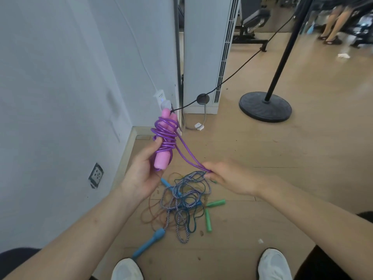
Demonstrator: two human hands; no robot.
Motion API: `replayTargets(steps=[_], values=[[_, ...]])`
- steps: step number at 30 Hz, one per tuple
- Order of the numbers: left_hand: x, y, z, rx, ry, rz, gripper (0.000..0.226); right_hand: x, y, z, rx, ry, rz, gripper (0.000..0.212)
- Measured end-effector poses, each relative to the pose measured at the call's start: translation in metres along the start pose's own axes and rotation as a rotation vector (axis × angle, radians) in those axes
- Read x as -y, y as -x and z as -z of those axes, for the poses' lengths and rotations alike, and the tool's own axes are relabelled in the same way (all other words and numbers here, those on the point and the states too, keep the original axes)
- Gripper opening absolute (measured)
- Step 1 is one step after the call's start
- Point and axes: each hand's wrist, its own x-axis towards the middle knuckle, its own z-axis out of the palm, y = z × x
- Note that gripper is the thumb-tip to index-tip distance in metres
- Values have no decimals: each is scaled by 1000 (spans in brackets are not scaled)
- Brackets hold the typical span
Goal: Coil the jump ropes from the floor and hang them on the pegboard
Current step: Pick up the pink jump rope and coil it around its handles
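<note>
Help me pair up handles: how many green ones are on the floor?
2. One green handle lies right of the rope tangle; the other sits just below it. A green bit by the right hand may be a third.

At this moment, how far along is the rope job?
Mostly done: the purple rope is wound around its pink handles, gripped by the left hand. In hand: the right hand pinches its loose loop. Left: the other ropes lie tangled on the floor; no pegboard is in view.
</note>
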Motion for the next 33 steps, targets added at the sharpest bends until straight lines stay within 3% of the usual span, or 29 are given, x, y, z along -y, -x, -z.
replayTargets(steps=[2,4,8,11,17,22,27,33], values=[[3,-5,5,-146,-140,-13,13,13,4,-1,1,43,51,18],[7,-7,10,-266,-314,-64,19,21,8,4,-32,56,86,21],[13,-4,8,-342,-626,-165,26,30,12,19,-147,32,152,18],[15,-4,8,-204,-883,-238,33,36,14,29,-256,-124,105,8],[18,-4,5,272,-1440,-301,52,28,11,33,-341,-576,-49,9],[21,5,-4,446,-1370,-314,54,25,3,26,-450,-757,-104,12],[22,11,-15,411,-1264,-276,55,27,-2,19,-498,-857,-110,13],[21,13,-17,283,-1160,-218,26,28,0,21,-471,-937,-41,12]])
